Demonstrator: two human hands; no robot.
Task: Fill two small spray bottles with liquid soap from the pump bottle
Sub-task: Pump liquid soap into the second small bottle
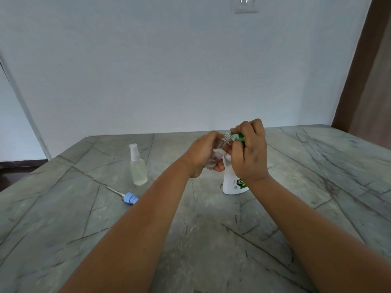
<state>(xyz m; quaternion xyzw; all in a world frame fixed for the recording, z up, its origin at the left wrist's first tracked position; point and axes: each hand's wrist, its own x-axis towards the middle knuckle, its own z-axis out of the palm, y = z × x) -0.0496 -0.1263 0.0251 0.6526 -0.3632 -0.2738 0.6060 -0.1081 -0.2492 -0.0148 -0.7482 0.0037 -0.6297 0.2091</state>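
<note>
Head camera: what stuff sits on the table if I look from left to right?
Blue spray cap lying down → capped spray bottle standing → open small bottle held in the left hand → pump bottle under the right hand.

A grey veined stone bench [211,240] meets a pale wall [169,70]; a brown wooden panel [368,81] stands at right.

White pump bottle [232,182] with a dark green label patch near its base, "99.99" legible on it in white, an orange cross beside it, smaller print beneath too tiny to read
</note>
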